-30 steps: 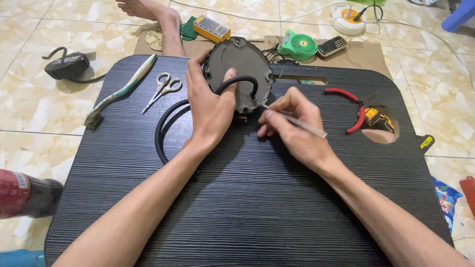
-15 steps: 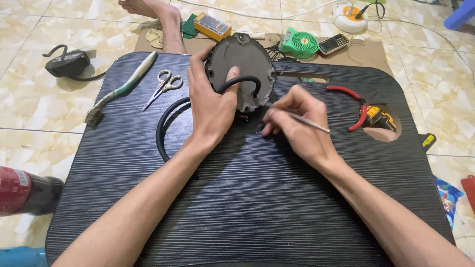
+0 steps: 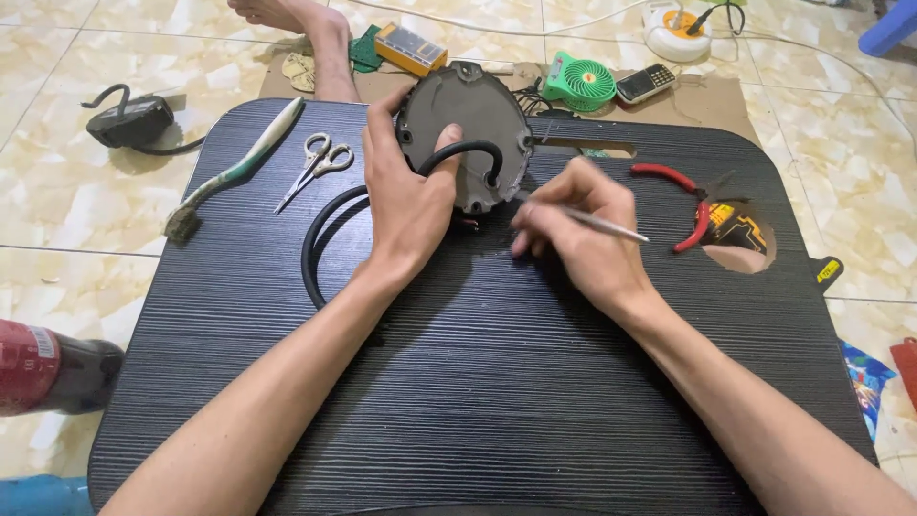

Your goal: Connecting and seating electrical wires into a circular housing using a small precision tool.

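My left hand (image 3: 406,196) grips a round grey-brown metal plate (image 3: 478,110) standing tilted on the black tabletop (image 3: 478,382), with the thumb pressed on its face beside a thick black cable (image 3: 325,229) that comes out of a hole in the plate and loops down left of the hand. My right hand (image 3: 573,239) is just right of the plate's lower edge, fingers closed around a thin silver metal tool (image 3: 611,225) whose shaft sticks out to the right. The tool's working tip is hidden by my fingers.
On the table: scissors (image 3: 320,162), a long brush-like tool (image 3: 234,167), red-handled pliers (image 3: 683,205) by a round hole (image 3: 740,239). Beyond it on cardboard: a green fan (image 3: 580,81), a yellow meter (image 3: 409,48), a phone (image 3: 647,81), someone's bare foot (image 3: 306,29). A red bottle (image 3: 43,368) lies left.
My right hand has drawn back slightly from the plate's lower edge toward me and to the right, still holding the thin tool. My left hand stays on the plate.
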